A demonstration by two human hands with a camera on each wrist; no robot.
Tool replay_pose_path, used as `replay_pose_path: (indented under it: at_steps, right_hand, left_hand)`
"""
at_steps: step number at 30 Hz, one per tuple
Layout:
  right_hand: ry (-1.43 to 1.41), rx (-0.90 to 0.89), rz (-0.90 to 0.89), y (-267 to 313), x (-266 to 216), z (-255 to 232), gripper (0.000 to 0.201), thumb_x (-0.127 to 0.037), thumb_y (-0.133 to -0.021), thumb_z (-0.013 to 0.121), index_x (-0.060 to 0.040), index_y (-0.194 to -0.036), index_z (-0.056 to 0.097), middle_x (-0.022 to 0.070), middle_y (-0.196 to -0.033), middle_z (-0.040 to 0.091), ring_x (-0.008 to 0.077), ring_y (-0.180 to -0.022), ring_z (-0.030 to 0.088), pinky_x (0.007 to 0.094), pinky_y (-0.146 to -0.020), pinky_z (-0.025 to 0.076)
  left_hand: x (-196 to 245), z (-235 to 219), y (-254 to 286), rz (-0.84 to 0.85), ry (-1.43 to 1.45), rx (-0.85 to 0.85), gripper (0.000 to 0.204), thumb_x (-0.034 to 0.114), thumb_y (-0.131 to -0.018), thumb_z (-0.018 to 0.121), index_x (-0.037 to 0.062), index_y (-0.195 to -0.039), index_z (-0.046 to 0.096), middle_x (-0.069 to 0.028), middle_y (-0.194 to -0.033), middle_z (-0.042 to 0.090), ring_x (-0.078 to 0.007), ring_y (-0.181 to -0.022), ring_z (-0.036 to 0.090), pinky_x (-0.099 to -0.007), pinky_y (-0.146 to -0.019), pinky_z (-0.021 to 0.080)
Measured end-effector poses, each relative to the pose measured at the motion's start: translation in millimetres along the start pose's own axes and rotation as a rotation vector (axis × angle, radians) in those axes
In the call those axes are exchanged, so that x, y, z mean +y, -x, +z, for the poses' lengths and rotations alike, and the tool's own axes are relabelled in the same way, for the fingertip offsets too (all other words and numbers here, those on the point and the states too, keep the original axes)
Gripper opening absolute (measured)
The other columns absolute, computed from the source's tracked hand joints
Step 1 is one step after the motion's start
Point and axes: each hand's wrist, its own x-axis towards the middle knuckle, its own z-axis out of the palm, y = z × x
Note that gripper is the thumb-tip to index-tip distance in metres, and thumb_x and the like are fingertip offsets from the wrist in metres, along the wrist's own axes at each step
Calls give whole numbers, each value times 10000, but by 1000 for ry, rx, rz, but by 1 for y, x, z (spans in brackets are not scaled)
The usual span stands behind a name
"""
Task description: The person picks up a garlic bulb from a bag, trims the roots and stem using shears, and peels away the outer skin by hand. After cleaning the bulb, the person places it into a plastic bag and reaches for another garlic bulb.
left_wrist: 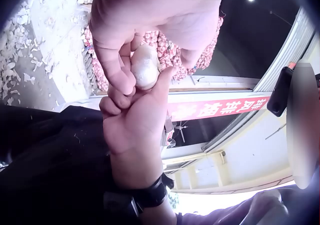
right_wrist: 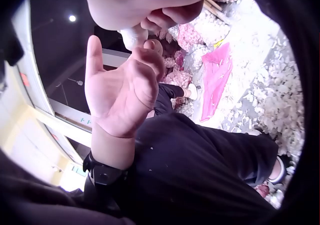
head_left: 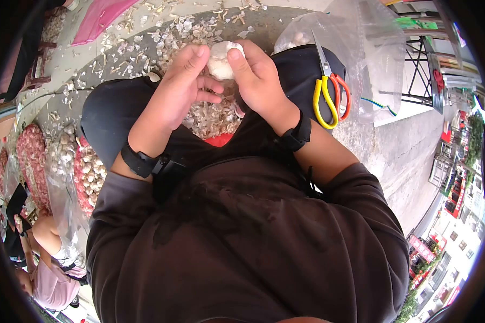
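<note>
A white garlic bulb is held up between the two hands above the lap. My right hand pinches it, with the thumb on its face; the left wrist view shows the bulb between the right hand's thumb and fingers. My left hand is at the bulb's other side, its thumb lifted off and its fingers loosely bent. In the right wrist view the left hand's fingertips are close beside the bulb; whether they touch is unclear.
Scissors with yellow and orange handles rest on the right thigh. Garlic skins lie between the legs and over the floor. Clear plastic bags stand at the right. Net bags of garlic and a seated person are at the left.
</note>
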Motion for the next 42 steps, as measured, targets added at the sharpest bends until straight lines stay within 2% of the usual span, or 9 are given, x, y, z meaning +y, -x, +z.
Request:
replay_pose_path:
  at_steps: [3, 9, 21, 27, 30, 33, 37, 40, 42]
  right_hand:
    - [-10, -53, 36, 4, -4, 5, 355, -330, -977, 580, 21, -1016, 614, 93, -791, 663, 132, -698, 626, 282, -632, 502]
    - [-253, -58, 64, 6, -17, 13, 355, -310, -997, 542, 38, -1022, 610, 95, -709, 635, 119, -492, 599, 252, -436, 486]
    - [-316, -39, 56, 9, -26, 15, 370, -294, -1033, 449, 29, -1088, 621, 71, -711, 615, 101, -484, 565, 240, -427, 497]
    - [-341, -19, 375, 4, -30, 13, 367, -258, -1046, 380, 18, -1149, 598, 56, -760, 598, 94, -615, 592, 217, -505, 489]
    - [-306, 238, 58, -6, 5, 24, 302, -203, -1030, 450, 23, -1183, 578, 86, -930, 596, 142, -794, 607, 250, -678, 514]
    - [495, 161, -402, -11, 25, 7, 329, -211, -1000, 509, 29, -1224, 543, 133, -1058, 577, 192, -917, 598, 280, -780, 496]
    - [135, -25, -389, -14, 10, 4, 361, -238, -955, 577, 12, -1216, 556, 160, -1064, 598, 259, -871, 619, 327, -782, 507]
    - [15, -16, -73, -3, -1, 12, 355, -261, -934, 606, -7, -1180, 579, 159, -1020, 645, 280, -844, 651, 347, -760, 518]
    - [89, 43, -209, -4, 1, 10, 353, -276, -933, 616, -4, -1157, 586, 157, -994, 655, 258, -858, 659, 331, -749, 521]
  left_hand:
    - [-14, 6, -4, 75, -438, 105, 415, 442, -1028, 416, 42, -1072, 519, -60, -894, 611, -101, -721, 610, -238, -592, 537]
    - [-22, 12, -7, 166, -363, 84, 510, 471, -1040, 326, 27, -1190, 526, -64, -829, 587, -107, -581, 549, -244, -468, 446]
    - [-25, 25, -7, 140, 16, 77, 515, 469, -1037, 343, 30, -1217, 541, -47, -780, 585, -93, -572, 520, -231, -434, 399]
    - [-29, 17, -11, 246, 47, 130, 528, 480, -1039, 321, 38, -1270, 494, -61, -850, 612, -112, -662, 548, -258, -556, 468]
    - [-22, 11, -16, 296, 146, 162, 503, 464, -1043, 315, 46, -1284, 460, -86, -977, 625, -157, -804, 599, -330, -738, 521]
    - [-14, 0, -12, 251, 291, 81, 399, 372, -1038, 342, 58, -1264, 438, -127, -1141, 595, -247, -1010, 612, -422, -936, 494]
    - [-18, 2, -9, 231, 403, 104, 361, 303, -1001, 374, 56, -1263, 406, -145, -1225, 534, -283, -1064, 590, -425, -932, 489]
    - [-26, 16, -10, 244, 233, 130, 384, 330, -1006, 373, 51, -1268, 378, -154, -1269, 483, -275, -1089, 575, -423, -909, 495]
    - [-32, 24, -9, 277, 6, 162, 459, 440, -1033, 328, 42, -1256, 379, -137, -1142, 531, -200, -966, 589, -360, -799, 515]
